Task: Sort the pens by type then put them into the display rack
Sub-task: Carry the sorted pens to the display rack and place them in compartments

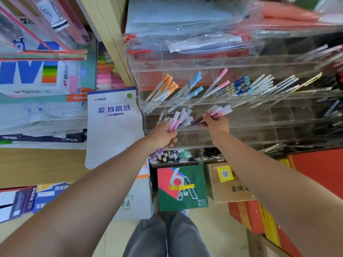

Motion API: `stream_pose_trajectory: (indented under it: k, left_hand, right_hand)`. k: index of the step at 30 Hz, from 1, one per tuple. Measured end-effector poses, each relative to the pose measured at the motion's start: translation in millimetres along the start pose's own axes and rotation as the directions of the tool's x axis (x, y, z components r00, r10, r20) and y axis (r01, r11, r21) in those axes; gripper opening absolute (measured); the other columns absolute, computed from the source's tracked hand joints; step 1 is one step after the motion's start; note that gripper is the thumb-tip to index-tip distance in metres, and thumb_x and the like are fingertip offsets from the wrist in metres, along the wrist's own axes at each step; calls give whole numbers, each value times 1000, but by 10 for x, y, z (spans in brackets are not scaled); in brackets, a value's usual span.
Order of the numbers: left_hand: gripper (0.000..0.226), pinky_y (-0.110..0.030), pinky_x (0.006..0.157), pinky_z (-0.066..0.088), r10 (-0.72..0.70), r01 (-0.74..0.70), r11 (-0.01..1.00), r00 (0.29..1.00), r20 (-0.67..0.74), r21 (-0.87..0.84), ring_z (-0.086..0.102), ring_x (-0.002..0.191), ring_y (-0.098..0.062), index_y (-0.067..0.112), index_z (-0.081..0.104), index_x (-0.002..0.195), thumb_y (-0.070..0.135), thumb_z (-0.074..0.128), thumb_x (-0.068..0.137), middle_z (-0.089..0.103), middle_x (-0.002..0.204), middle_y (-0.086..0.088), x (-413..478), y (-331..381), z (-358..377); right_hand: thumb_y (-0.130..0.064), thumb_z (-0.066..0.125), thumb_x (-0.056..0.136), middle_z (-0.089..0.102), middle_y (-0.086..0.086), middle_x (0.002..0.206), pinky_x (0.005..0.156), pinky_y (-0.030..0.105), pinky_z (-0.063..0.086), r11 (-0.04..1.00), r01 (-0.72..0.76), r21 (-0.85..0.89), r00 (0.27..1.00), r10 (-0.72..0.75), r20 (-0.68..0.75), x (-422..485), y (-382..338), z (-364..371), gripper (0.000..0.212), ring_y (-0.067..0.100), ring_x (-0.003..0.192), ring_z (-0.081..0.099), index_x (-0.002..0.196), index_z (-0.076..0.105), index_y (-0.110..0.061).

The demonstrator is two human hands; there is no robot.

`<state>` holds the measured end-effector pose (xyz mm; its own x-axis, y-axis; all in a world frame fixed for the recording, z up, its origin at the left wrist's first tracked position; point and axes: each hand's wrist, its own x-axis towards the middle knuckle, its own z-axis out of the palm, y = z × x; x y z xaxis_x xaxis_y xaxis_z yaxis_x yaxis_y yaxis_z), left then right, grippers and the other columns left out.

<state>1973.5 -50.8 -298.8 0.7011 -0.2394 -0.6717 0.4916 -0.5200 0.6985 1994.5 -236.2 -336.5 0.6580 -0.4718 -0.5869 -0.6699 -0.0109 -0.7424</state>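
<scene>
I see both hands raised in front of the clear display rack [185, 61], which stands on a shelf at the far side of the scene. The left hand [163, 135] is curled tight round a thick bundle of pink and purple pens [179, 118]. Their capped ends fan up toward the rack and their lower ends stick out beneath the fist. The right hand [218, 123], just to the right of it, pinches a smaller bunch of pink-and-white pens [220, 110], tilted up and to the right at the front of a middle row of compartments. I cannot tell whether their tips touch the acrylic.

In the row above, the pens already stand sorted. From left to right there are orange-capped pens [168, 84], blue-capped pens [193, 86], pink-capped pens [220, 78] and blue patterned pens [239, 88]. A white writing pad [113, 127] hangs left of the rack. Below it, nearer me, a green box [181, 188] stands beside a cardboard box [228, 184].
</scene>
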Motion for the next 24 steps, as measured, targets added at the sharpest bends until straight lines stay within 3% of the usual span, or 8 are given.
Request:
stream_pose_trajectory:
  k: [3, 6, 7, 10, 14, 18, 20, 24]
  left_hand:
    - [24, -22, 47, 43, -5, 5, 1000, 1000, 1, 20, 54, 56, -12, 4, 41, 123, 14, 43, 101, 62, 82, -6, 19, -12, -7]
    - [20, -22, 47, 42, 7, -7, 1000, 1000, 8, 27, 53, 55, -12, 4, 42, 118, 13, 43, 101, 60, 79, -6, 19, -1, -4]
    - [17, -22, 47, 43, 9, -9, 1000, 1000, 12, 25, 53, 55, -12, 5, 42, 116, 13, 43, 100, 59, 77, -6, 13, 9, -2]
    - [14, -27, 51, 43, 26, -27, 999, 999, 28, 21, 52, 57, -15, 6, 41, 112, 12, 44, 100, 55, 74, -7, -4, 37, 4]
    - [8, -27, 54, 43, 41, -42, 999, 998, 56, 27, 50, 58, -15, 9, 41, 105, 13, 45, 100, 54, 75, -6, -33, 88, 33]
    - [9, -23, 52, 42, 56, -66, 995, 989, 134, 76, 50, 60, -13, 7, 43, 103, 15, 47, 99, 55, 77, -5, -70, 157, 120]
    - [11, -22, 51, 42, 68, -93, 989, 975, 209, 114, 49, 59, -12, 3, 46, 100, 14, 48, 99, 55, 74, -6, -104, 206, 185]
    - [17, -17, 47, 42, 86, -144, 972, 954, 288, 186, 49, 49, -6, 10, 50, 81, 10, 48, 99, 52, 65, -3, -167, 279, 275]
  right_hand:
    - [-20, 68, 88, 73, 8, 94, 85, 36, 57, 1000, -18, -7, 1000, 18, 21, 13, 26, 3, 8, 23, 87, 70, 83, 65, -14]
    - [-15, 64, 90, 70, 10, 98, 76, 28, 58, 1000, -16, -12, 999, 17, 33, -17, -6, -31, 4, 22, 85, 70, 90, 63, -11]
    - [-15, 63, 91, 69, 7, 98, 75, 26, 57, 1000, -10, -12, 999, 11, 41, -34, -17, -50, 6, 20, 85, 70, 97, 62, -14]
    - [-17, 67, 88, 63, 5, 105, 80, 30, 57, 999, -10, -38, 1000, 11, 22, -37, -7, -113, 38, 20, 89, 69, 122, 50, -18]
    - [-33, 66, 86, 58, 3, 104, 76, 32, 50, 995, 74, -62, 994, -78, -72, -180, 0, -250, 41, 19, 87, 59, 119, 48, -15]
    - [-45, 65, 86, 60, -2, 86, 48, 23, 39, 995, 53, 88, 958, -76, 277, -458, 15, -267, 44, 10, 54, 46, 115, 55, -13]
    - [-44, 70, 82, 63, 1, 82, 47, 23, 36, 995, 0, 96, 891, -43, 452, -548, 15, -250, 43, 11, 52, 44, 110, 57, -13]
    - [-13, 74, 81, 58, 0, 60, 46, 20, 34, 995, -22, 100, 857, -33, 514, -605, 22, -273, 17, 10, 49, 43, 84, 57, -13]
